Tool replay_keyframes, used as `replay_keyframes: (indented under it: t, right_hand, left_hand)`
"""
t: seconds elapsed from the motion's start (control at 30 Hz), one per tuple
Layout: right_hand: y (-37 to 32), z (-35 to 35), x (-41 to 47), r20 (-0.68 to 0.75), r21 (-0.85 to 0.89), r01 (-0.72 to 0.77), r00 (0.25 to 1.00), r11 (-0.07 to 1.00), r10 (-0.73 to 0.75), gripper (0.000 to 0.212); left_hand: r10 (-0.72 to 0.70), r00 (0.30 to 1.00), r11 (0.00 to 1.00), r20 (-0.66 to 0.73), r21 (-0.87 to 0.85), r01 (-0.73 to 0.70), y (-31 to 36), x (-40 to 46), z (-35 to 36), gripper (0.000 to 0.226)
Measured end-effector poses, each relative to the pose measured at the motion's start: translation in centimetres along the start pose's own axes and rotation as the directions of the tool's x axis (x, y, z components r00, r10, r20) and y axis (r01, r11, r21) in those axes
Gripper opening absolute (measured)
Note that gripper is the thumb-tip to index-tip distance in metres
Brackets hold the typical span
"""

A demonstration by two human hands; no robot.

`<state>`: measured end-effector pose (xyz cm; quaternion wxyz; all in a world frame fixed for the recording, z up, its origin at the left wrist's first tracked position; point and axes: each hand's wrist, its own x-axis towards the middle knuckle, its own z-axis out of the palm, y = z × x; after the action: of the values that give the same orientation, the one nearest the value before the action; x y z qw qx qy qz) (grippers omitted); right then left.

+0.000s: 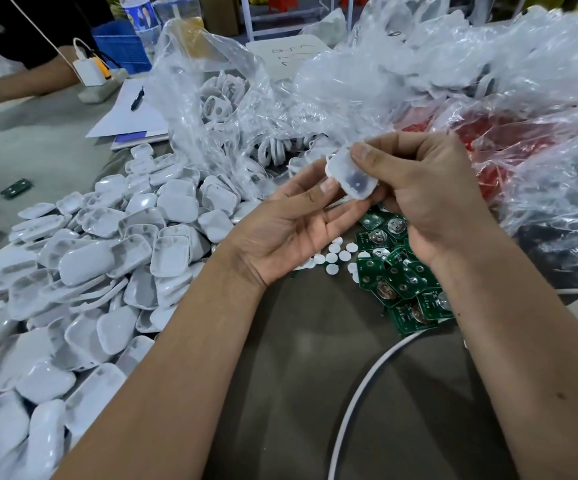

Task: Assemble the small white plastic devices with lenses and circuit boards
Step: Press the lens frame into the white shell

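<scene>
Both hands, left hand point(291, 233) and right hand point(422, 188), pinch the white housing point(351, 176) above the circuit boards point(401, 282); fingers clamped on its edges. It looks light, rigid and slick: grip the rim.

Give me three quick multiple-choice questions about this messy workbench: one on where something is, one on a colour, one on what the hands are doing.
1. Where does the big heap of white shells lie?
A. Left of the hands
B. Inside the blue crate
C. On the notepad

2. What colour are the circuit boards?
A. Blue
B. Green
C. Red

3. What is happening with the white case?
A. It lies alone on the table
B. One hand holds it, the other is out of sight
C. Both hands hold it up

Answers:
1 A: the shells pile up at the left of the table, beside the left hand.
2 B: the boards under the right hand are green with round silver parts.
3 C: fingers of both hands pinch the case above the table.
</scene>
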<state>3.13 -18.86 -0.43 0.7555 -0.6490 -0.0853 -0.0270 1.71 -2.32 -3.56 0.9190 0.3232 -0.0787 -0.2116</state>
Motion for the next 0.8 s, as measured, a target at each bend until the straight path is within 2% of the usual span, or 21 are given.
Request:
replay_keyframes:
  t: [0.2, 0.5, 0.8]
  right_hand:
    - [0.29, 0.45, 0.1, -0.081, -0.069, 0.077, 0.993, 0.995, -0.082, 0.006]
    - [0.34, 0.37, 0.04, -0.082, -0.137, 0.124, 0.987, 0.983, -0.135, 0.011]
    - [0.25, -0.36, 0.28, -0.085, -0.254, 0.218, 0.965, 0.942, -0.246, 0.015]
  left_hand:
    - [0.016, 1.0, 1.0, 0.011, -0.02, -0.016, -0.01, 0.23, -0.34, 0.051]
    - [0.003, 1.0, 0.999, 0.021, -0.054, -0.002, -0.15, 0.3, -0.51, 0.034]
    - [0.008, 1.0, 0.997, -0.028, -0.073, -0.01, -0.01, 0.22, 0.07, 0.044]
